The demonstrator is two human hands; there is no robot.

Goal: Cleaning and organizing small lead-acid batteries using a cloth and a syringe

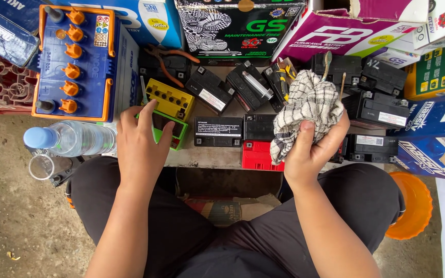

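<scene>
On tabletop among small batteries: left hand (139, 141) open on green battery (173, 129); right hand (312, 149) grips checked cloth (307, 105), wiping step pending.

- Low grey board platform (209, 157) carrying small black rectangular batteries (218, 131), a red one (257, 156), a yellow-topped one (170, 98).
- Large blue battery with orange caps (75, 64) beside them.
- Clear plastic water bottle with blue cap (70, 138) lying at the left edge.

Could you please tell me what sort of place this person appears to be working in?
Probably a small battery shop or repair stall. Many small black motorcycle-type batteries crowd a low bench, a large blue battery with orange caps sits at left, and printed cardboard battery boxes line the back.
</scene>
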